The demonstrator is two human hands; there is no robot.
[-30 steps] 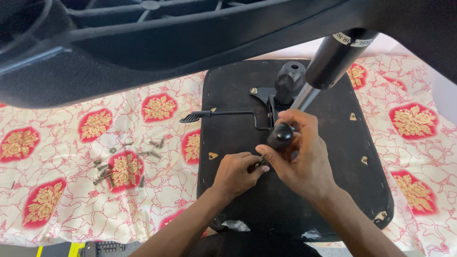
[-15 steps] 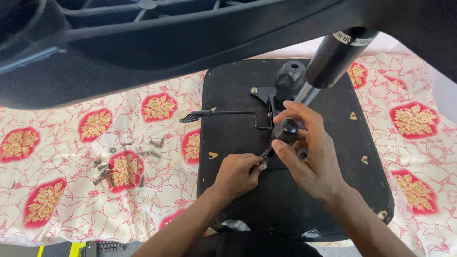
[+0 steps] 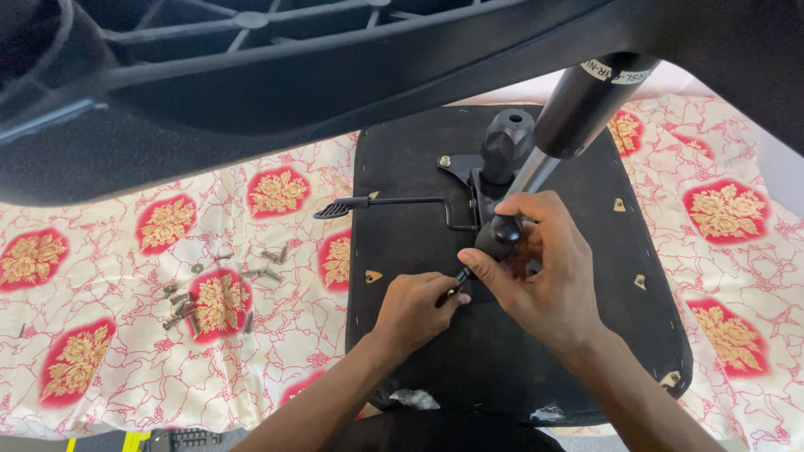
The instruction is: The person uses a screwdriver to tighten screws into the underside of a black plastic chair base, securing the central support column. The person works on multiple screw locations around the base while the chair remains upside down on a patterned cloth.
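You were partway through fastening the metal mechanism plate (image 3: 469,180) to the underside of the black seat pan (image 3: 419,368), which lay upside down on the patterned cloth (image 3: 126,368). Your right hand (image 3: 544,268) was closed around a black screwdriver (image 3: 490,243); your left hand (image 3: 414,305) pinched its tip against the pan. Its long axis ran from near-left to far-right, tip pointing near-left and down. Next called for steady downward pressure while turning. Loose screws (image 3: 213,289) lay scattered on the left.
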